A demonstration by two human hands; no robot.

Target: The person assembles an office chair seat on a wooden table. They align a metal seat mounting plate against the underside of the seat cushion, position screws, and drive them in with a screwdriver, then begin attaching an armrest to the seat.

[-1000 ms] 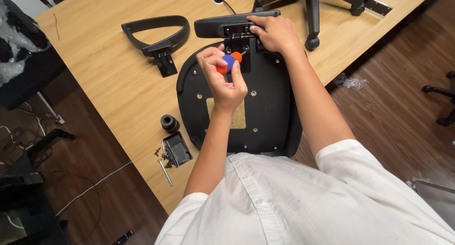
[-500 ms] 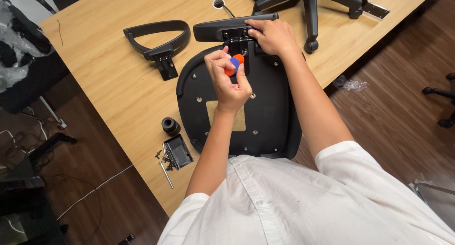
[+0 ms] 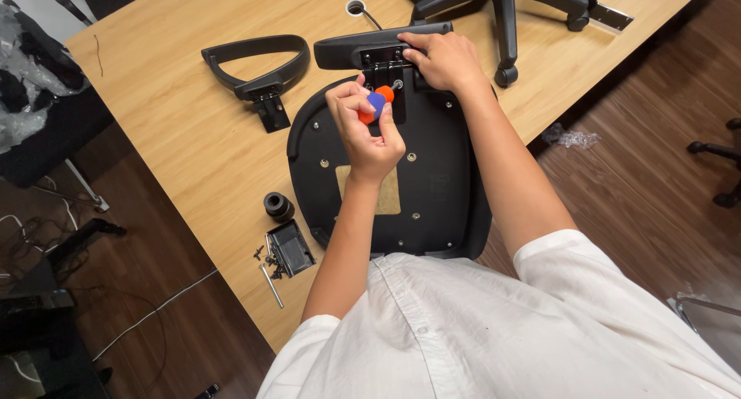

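Screwdriver handle (image 3: pixel 376 104), orange and blue, is only one, and it sits in the left hand (image 3: pixel 369 133), whose fingers are closed tightly around it. It stands over the top part of the black seat pan (image 3: pixel 432 183), just below the metal bracket of an armrest (image 3: pixel 363 50). The right hand (image 3: pixel 444 59) lies on this armrest, fingers wrapped over the bracket end and pressing it to the seat pan.

Armrests are two: the one under the right hand, touching the top edge of the seat pan, and a second armrest (image 3: pixel 258 63), which lies free on the wooden table (image 3: pixel 193 144), to the left of the seat pan and well apart from it. The seat pan is one; its lower edge reaches over the near edge of the table, close to the person's white shirt (image 3: pixel 494 329).

Left of the seat pan, near its lower corner, stand one short black cylinder (image 3: pixel 278 206) and one small black box (image 3: pixel 292 248) with loose screws and a metal rod beside it. Between these and the second armrest the table is bare. Above the seat pan, one chair base (image 3: pixel 505 5) with castors lies at the far edge of the table.
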